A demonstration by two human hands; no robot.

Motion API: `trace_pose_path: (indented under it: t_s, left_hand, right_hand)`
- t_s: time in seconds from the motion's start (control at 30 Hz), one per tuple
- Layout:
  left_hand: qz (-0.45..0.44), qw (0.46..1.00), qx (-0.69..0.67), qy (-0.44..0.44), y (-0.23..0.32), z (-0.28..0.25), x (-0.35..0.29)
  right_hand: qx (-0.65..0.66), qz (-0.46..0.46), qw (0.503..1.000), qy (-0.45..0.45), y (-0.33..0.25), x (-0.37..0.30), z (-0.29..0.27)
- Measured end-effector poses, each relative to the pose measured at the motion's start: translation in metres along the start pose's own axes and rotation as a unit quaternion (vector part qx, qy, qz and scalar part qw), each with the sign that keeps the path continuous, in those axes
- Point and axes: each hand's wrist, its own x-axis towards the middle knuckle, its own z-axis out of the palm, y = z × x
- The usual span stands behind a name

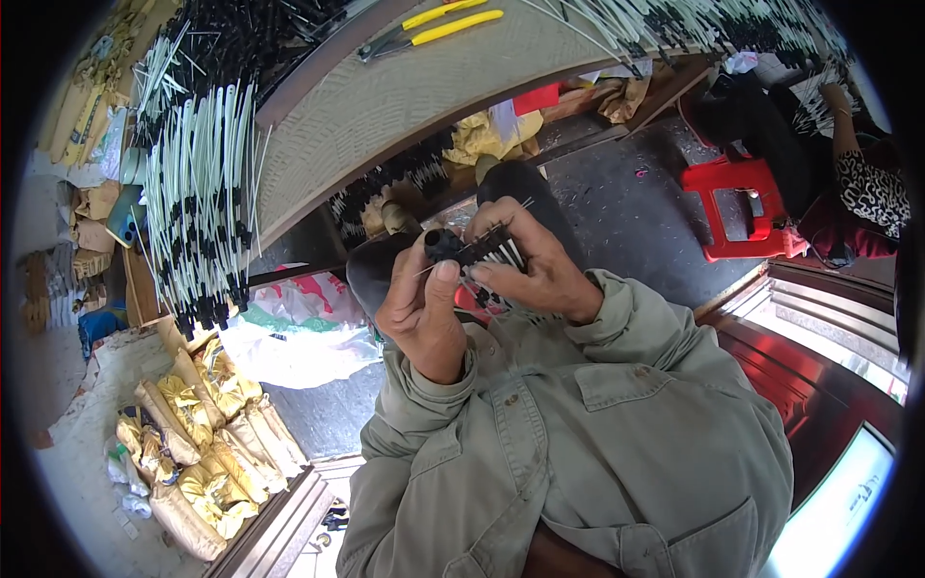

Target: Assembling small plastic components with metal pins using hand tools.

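Observation:
Above my lap, both hands are closed around one small assembly of black parts and short pale strips [501, 252], with a round black socket-like end [441, 243]. My left hand [421, 313] pinches it near the round end, thumb on top; a thin wire-like piece shows by its fingers. My right hand [535, 265] grips the other end, fingers curled over the strips. Part of the assembly is hidden behind the fingers, and its exact kind cannot be told. Thin rods stick out beyond the right hand.
A bench [356, 125] carries yellow-handled pliers [434, 27] and bundles of pale rods with black ends [207, 183]. Brown paper-wrapped packages [193, 453] lie at lower left, beside a plastic bag [299, 332]. A red stool [727, 207] stands right, near another person's arm [848, 135].

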Motion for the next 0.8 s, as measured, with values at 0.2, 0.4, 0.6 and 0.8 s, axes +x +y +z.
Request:
trace_pose_path:
  t_s: [0.2,0.4,0.6,0.8]
  left_hand:
    - [0.011,1.000,0.011,-0.021,0.003,-0.003,-0.002]
    - [-0.007,0.997,-0.027,-0.073,0.006,-0.011,0.001]
    - [-0.036,0.994,-0.075,-0.075,0.010,-0.011,-0.003]
    - [-0.057,0.992,-0.089,-0.072,0.009,-0.017,-0.007]
  right_hand:
    - [0.009,-0.037,0.999,0.016,-0.003,-0.003,-0.001]
    - [-0.072,-0.012,0.997,-0.023,-0.010,-0.002,-0.005]
    - [-0.155,-0.044,0.987,-0.023,-0.015,-0.005,-0.004]
    - [0.034,0.075,0.996,-0.047,-0.016,0.001,-0.006]
